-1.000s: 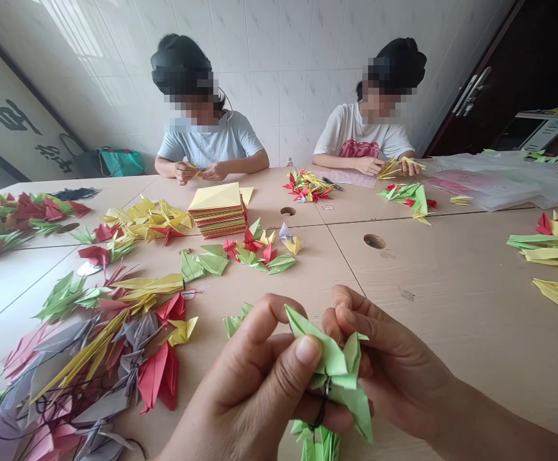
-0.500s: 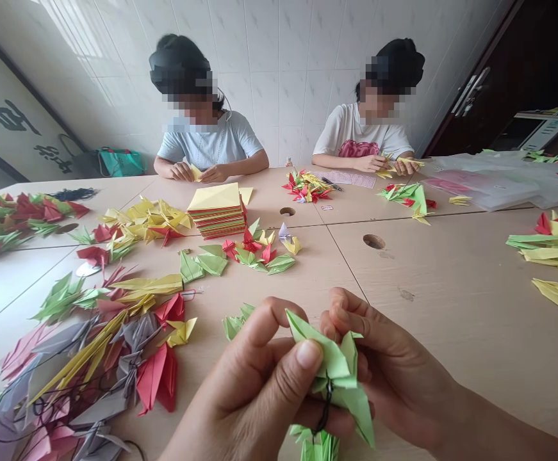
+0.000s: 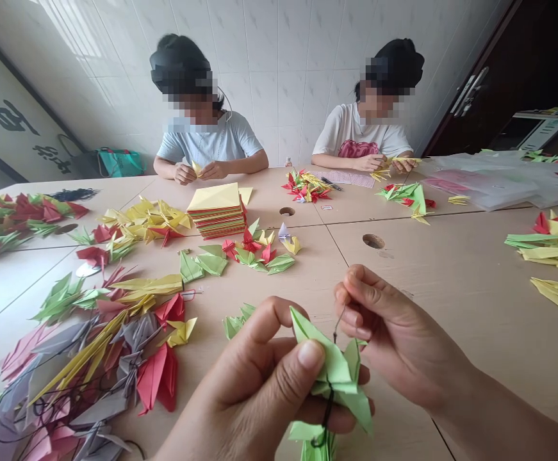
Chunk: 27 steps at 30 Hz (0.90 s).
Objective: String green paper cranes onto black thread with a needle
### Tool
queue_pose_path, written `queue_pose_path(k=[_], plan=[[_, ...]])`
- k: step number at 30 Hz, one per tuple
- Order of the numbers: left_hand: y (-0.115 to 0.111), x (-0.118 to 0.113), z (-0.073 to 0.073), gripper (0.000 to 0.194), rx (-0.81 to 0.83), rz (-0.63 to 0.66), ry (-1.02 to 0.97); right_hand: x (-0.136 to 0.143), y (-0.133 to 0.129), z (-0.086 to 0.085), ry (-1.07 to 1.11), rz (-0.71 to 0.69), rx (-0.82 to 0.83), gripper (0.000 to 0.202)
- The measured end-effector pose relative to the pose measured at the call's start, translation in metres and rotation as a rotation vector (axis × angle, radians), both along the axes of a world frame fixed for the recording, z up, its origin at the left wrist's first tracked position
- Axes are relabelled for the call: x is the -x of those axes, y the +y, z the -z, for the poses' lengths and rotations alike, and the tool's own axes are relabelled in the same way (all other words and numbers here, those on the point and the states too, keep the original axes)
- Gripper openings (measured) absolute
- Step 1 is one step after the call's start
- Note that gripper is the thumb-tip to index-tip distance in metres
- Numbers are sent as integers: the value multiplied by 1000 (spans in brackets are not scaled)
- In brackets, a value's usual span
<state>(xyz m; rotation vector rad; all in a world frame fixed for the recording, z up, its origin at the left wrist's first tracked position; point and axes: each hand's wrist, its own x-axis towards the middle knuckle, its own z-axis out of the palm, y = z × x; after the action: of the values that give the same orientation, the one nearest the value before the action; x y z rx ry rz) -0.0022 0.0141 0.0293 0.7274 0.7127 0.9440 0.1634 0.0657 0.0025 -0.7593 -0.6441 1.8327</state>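
Observation:
My left hand (image 3: 264, 378) pinches a light green folded paper crane (image 3: 329, 362) between thumb and fingers, in the lower middle of the head view. A black cord (image 3: 328, 404) hangs from the crane's underside, past my fingers, to more green folded paper (image 3: 318, 442) below. Up and to the right of the crane, my right hand (image 3: 384, 320) is closed at the fingertips on a thin needle (image 3: 340, 318). Its lower end, with dark thread, meets the top of the crane. Part of the crane lies hidden behind my left thumb.
Strung grey, pink and yellow cranes (image 3: 91, 358) cover the left side. A stack of coloured paper squares (image 3: 216, 214) stands mid-table, near small loose cranes (image 3: 259, 253). Two people sit opposite, each handling yellow paper. Plastic bags (image 3: 490, 179) and folded yellow pieces (image 3: 557, 250) lie at right.
My right hand has moved up and away from the crane, and the needle and thread now show between them. My left hand has stayed nearly in place with the crane.

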Motion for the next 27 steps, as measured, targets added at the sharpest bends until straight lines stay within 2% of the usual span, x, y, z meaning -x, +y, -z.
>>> queue_pose_path(k=[4, 9, 14, 19, 27], plan=[[3, 0, 1, 8, -44, 20, 46, -10, 8, -6, -80, 120, -40, 17], [11, 2, 9, 6, -63, 51, 57, -20, 17, -17, -98, 126, 9, 17], [15, 3, 16, 5, -12, 82, 83, -30, 22, -26, -128, 199, -5, 24], [18, 3, 17, 8, -23, 113, 135, -40, 26, -29, -195, 287, -71, 18], [18, 4, 14, 13, -35, 163, 138, -45, 29, -27, -290, 336, -259, 14]])
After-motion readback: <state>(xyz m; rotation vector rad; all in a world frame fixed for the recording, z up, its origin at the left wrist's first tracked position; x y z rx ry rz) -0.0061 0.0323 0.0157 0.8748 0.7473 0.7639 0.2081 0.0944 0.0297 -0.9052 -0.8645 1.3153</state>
